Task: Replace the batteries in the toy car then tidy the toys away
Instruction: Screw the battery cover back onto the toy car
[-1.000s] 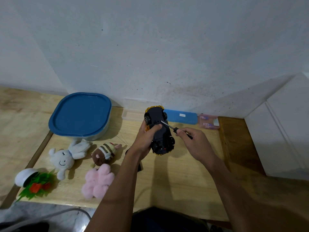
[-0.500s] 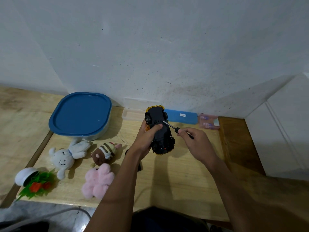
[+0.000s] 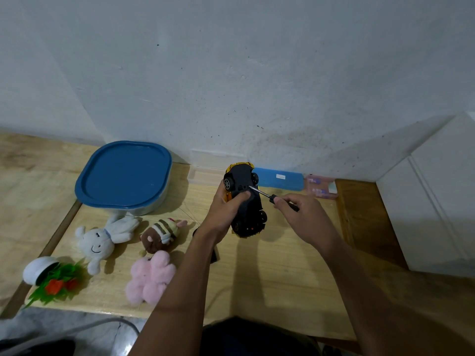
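Black underside up, the car (image 3: 245,201) sits gripped in the left hand (image 3: 226,211) above the table (image 3: 270,273). The right hand (image 3: 303,214) pinches a screwdriver (image 3: 272,197), tip at the belly: unscrewing, I'd say. Next needs steady turning.

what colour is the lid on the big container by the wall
The rounded plastic lid is blue; the head view shows it.

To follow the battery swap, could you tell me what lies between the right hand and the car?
A screwdriver, head view: the right hand grips its handle, and its tip touches the upturned car.
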The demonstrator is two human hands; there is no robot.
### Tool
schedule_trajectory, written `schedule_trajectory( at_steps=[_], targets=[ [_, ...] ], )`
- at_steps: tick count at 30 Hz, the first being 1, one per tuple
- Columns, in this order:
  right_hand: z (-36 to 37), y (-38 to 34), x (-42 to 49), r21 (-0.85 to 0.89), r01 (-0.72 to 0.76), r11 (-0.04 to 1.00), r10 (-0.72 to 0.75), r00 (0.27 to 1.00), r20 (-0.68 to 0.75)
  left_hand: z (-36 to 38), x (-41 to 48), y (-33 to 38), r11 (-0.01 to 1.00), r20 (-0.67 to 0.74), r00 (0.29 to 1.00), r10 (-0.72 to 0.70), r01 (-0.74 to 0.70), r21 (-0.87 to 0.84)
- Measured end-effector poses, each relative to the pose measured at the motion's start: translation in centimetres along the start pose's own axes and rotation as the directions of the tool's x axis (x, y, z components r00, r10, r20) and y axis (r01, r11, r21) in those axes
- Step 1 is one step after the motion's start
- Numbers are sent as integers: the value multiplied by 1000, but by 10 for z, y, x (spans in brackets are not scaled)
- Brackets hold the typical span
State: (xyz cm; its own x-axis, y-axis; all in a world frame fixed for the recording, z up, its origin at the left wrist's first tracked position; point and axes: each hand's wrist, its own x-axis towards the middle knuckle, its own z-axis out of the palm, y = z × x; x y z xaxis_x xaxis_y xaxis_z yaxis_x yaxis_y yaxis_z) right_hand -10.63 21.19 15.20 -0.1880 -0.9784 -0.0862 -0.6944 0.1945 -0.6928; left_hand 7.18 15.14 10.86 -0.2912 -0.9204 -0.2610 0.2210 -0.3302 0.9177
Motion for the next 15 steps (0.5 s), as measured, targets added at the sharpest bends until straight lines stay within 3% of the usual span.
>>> schedule_trajectory(
  at_steps=[6,11,15],
  targets=[
    [-21,-26,0,-104,-103,989,113,989,90,-2,1,2,983,5,995,97,-96,155],
    [-38,-41,5,-163,-93,982,127,969,212,-3,1,6,970,31,993,112,-116,213],
    [-47,-46,12,-183,-29,983,55,989,136,-5,0,4,965,43,993,109,-116,233]
  ],
)
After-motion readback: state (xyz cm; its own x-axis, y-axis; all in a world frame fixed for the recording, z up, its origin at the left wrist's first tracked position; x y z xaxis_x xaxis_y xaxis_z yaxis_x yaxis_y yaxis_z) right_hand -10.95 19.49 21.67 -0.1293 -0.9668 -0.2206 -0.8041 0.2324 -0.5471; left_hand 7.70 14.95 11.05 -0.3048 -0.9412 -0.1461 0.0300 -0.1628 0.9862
